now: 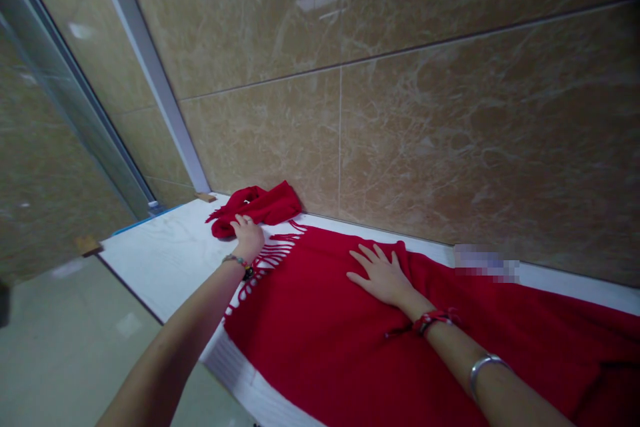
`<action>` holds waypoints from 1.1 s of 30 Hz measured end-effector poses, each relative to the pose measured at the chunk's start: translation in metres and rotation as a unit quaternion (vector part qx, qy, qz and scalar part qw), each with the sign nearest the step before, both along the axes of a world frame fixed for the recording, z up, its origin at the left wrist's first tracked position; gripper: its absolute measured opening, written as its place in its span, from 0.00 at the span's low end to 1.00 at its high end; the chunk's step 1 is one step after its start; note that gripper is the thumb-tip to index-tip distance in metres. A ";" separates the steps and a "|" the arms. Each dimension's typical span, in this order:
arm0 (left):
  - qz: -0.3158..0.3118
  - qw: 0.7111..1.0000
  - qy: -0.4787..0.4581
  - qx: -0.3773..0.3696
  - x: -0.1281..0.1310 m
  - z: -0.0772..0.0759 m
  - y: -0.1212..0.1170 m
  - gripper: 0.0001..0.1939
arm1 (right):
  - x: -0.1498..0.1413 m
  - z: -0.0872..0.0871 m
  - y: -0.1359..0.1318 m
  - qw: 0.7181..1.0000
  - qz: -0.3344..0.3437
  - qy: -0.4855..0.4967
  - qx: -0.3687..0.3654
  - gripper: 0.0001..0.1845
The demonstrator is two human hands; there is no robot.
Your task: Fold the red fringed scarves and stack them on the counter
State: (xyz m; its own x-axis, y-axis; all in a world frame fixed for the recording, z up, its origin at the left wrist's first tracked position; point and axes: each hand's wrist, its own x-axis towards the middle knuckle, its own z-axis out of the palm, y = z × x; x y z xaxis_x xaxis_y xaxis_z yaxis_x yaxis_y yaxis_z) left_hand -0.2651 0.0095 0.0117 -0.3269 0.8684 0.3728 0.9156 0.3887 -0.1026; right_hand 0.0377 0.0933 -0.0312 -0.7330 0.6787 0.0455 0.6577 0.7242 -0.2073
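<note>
A wide red fringed scarf point(320, 320) lies spread over a white table. My right hand point(383, 273) rests flat on it, fingers spread, near a raised fold. At the scarf's left end, white shows between the strands of its fringe point(275, 252). My left hand point(249, 238) is just beyond the fringe, at the front edge of a second, bunched-up red cloth point(273, 203) that also has tassels. Its fingers are slightly bent and a little apart, touching this cloth. The left fingertips are partly hard to make out.
The white table point(155, 253) runs along a brown marble-tiled wall point(260, 140). Small brown blocks point(89, 245) sit at its left corners. A clear bottle top point(154, 207) shows behind the left edge. A blurred-out item point(485, 263) lies by the wall. Pale floor point(100, 347) is at left.
</note>
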 end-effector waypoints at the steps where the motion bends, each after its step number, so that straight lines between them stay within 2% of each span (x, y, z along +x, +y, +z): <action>1: -0.002 1.000 -0.001 0.000 0.003 0.001 0.002 0.13 | 0.000 0.000 0.000 1.000 0.001 -0.002 0.000 0.36; 2: -0.017 1.000 -0.002 -0.005 0.008 0.001 0.006 0.14 | 0.000 0.000 0.000 1.000 0.001 -0.003 0.002 0.36; 4: -0.097 0.994 -0.008 -0.042 0.023 -0.003 0.019 0.14 | 0.000 0.000 0.000 1.000 0.000 -0.004 0.005 0.36; 6: -0.190 0.976 -0.032 -0.098 0.037 -0.013 0.034 0.15 | 0.000 0.000 0.000 1.000 0.002 -0.007 0.008 0.36; 7: -0.208 0.970 -0.047 -0.117 0.040 -0.018 0.039 0.16 | 0.000 0.000 0.000 1.000 0.004 -0.009 0.009 0.37; 8: -0.206 0.969 -0.060 -0.127 0.040 -0.023 0.043 0.17 | 0.000 0.000 0.000 1.000 0.005 -0.013 0.009 0.37; 10: -0.145 0.980 -0.076 -0.112 0.032 -0.029 0.045 0.18 | 0.000 0.000 0.000 1.000 0.009 -0.017 0.007 0.37; 14: -0.040 0.995 -0.074 -0.049 0.010 -0.023 0.039 0.18 | 0.000 0.001 0.001 1.000 0.018 -0.015 0.002 0.37; 17: -0.039 0.997 -0.065 -0.013 0.023 -0.019 0.034 0.18 | 0.000 0.002 0.001 1.000 0.020 -0.015 -0.004 0.34; 18: -0.064 0.996 -0.061 -0.010 0.033 -0.020 0.031 0.19 | 0.000 0.002 0.001 1.000 0.020 -0.016 -0.005 0.33; 20: -0.155 0.986 -0.052 -0.027 0.053 -0.026 0.022 0.20 | 0.000 0.002 0.002 1.000 0.021 -0.016 -0.004 0.32; 21: -0.214 0.975 -0.046 -0.044 0.061 -0.031 0.015 0.21 | 0.000 0.002 0.002 1.000 0.021 -0.015 -0.002 0.32; 23: -0.278 0.957 -0.044 -0.074 0.068 -0.041 -0.004 0.23 | 0.000 0.001 0.003 1.000 0.023 -0.013 0.001 0.33; 24: -0.283 0.954 -0.045 -0.082 0.066 -0.045 -0.014 0.24 | 0.000 0.000 0.003 1.000 0.023 -0.012 0.003 0.33; 28: -0.226 0.969 -0.052 -0.081 0.046 -0.054 -0.049 0.25 | 0.000 -0.004 0.005 1.000 0.025 -0.010 0.015 0.34; 33: -0.203 0.974 -0.058 -0.087 0.041 -0.047 -0.064 0.23 | -0.001 0.002 -0.003 0.999 0.009 -0.007 0.037 0.32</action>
